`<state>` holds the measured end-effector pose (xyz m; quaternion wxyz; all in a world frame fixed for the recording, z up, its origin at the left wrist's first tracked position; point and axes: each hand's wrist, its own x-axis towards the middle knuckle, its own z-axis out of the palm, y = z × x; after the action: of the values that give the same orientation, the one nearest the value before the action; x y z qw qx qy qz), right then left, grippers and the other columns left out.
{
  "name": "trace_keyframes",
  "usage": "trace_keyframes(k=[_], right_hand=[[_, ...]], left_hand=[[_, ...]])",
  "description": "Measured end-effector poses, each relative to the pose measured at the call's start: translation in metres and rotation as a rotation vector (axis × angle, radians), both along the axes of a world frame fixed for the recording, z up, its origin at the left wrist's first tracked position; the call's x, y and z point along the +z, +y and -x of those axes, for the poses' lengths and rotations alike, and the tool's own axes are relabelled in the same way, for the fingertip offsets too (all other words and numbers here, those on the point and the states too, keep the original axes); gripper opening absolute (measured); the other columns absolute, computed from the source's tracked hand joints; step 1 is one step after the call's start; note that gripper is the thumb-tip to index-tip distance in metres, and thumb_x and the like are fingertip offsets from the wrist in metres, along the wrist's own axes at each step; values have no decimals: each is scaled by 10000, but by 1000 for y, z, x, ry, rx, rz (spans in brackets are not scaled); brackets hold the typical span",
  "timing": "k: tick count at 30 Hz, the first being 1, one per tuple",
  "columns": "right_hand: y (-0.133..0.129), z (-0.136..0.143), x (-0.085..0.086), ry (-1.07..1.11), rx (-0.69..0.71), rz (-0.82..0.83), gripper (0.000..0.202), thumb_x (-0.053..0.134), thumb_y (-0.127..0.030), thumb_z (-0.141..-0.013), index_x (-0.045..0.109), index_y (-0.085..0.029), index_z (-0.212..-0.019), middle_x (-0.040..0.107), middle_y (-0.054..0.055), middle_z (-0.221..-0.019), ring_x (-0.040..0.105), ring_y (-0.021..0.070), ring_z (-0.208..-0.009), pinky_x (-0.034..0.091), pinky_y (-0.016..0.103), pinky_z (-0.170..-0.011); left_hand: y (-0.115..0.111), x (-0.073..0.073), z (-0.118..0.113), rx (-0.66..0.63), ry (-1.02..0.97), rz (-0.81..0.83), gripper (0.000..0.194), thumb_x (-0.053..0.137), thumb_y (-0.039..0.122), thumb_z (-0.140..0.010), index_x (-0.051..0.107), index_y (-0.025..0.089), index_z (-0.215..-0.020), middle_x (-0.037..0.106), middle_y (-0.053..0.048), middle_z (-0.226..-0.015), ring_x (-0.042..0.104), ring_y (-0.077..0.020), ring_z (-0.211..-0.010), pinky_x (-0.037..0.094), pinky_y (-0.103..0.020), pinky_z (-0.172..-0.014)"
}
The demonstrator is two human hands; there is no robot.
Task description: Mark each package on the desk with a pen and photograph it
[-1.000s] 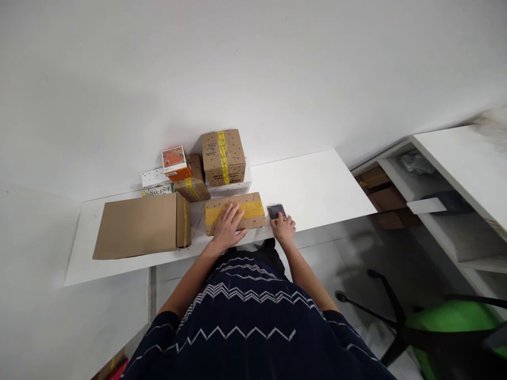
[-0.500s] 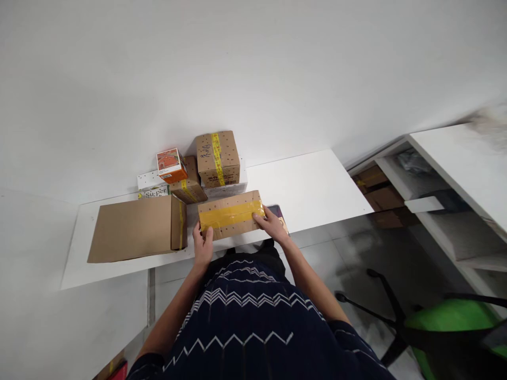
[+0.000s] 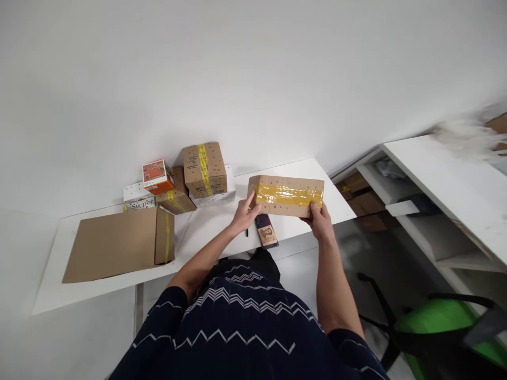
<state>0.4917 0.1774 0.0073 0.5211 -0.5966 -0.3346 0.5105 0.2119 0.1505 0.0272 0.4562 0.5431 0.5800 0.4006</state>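
Well, held box (image 3: 289, 196) pt. hides phone (image 3: 266, 234) on tbl (image 3: 206, 227)

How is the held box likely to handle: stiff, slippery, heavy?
Probably stiff: the held box shows flat faces and fairly straight edges. Its shiny yellow tape could be slick where the thumb of the right grip presses. Perhaps fairly light, as that grip takes just its near right corner, but the contents are hidden.
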Motion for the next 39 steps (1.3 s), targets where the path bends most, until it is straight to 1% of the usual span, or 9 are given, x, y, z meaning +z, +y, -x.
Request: trace_keyframes(k=[5,9,13,16,21,24,28,32,39], right_hand=[[55,9,-21,-23,-44,31,528,698,-555,-749,600,-251,-1170,613,35,-1059,610,145,-813,596,261,-577],[93,39,-36,-12,-50,102,463,728,-461,-707,617,-212,-1082,593,33,-1041,600,142,-811,594,265,-574],[117,71,-43,54,-100,100,387,711,-394,-704,592,-194,-1013,604,34,-1043,602,120,-817,585,248,-644],[122,85,-44,152,-132,98,401,680,-347,-725,545,-217,-1079,611,15,-1021,631,100,-787,570,233,-679],[100,97,-44,265,-285,146,333,568,-373,-790,453,-247,-1076,548,0,-1000,652,91,-772,551,212,-643],[67,112,-44,291,-290,148,280,595,-381,-764,443,-251,-961,520,-25,-938,647,83,-721,544,211,-626],[18,144,-43,344,-192,151,337,691,-387,-677,489,-237,-903,540,-47,-831,656,98,-651,530,221,-590],[-14,169,-38,353,-71,151,375,748,-407,-628,554,-223,-892,599,-42,-817,649,104,-612,513,225,-565],[-36,184,-14,344,116,134,348,772,-446,-654,606,-204,-842,652,-14,-821,613,92,-573,494,233,-562]], left_hand=[[53,-20,-13,1,-222,13,779,668,417,-841,373,184,-1523,592,-130,-1368,612,-247,-1156,515,-370,-970],[43,-33,-7,99,-75,68,762,653,370,-847,351,183,-1521,419,-174,-1533,524,-284,-1315,453,-426,-1065],[3,-7,12,26,280,-251,537,606,391,-871,539,216,-1375,542,-135,-1418,481,-267,-1347,395,-454,-1129],[-20,32,35,203,548,-463,384,561,390,-894,650,220,-1227,589,-127,-1308,514,-263,-1280,383,-463,-1133],[-18,84,79,626,927,-442,547,664,536,-795,664,205,-1230,436,-171,-1431,322,-386,-1408,256,-573,-1171],[0,98,89,711,987,-299,748,698,628,-735,571,235,-1359,301,-166,-1539,176,-442,-1464,192,-644,-1164],[27,102,85,602,962,-136,836,701,681,-702,517,270,-1406,223,-151,-1600,51,-500,-1475,125,-776,-1095],[41,96,79,560,942,-113,725,697,620,-745,557,288,-1375,330,-147,-1568,117,-488,-1459,161,-799,-1052],[10,101,110,773,590,-380,507,774,470,-721,698,262,-1177,547,-111,-1396,401,-360,-1342,311,-579,-1120]])
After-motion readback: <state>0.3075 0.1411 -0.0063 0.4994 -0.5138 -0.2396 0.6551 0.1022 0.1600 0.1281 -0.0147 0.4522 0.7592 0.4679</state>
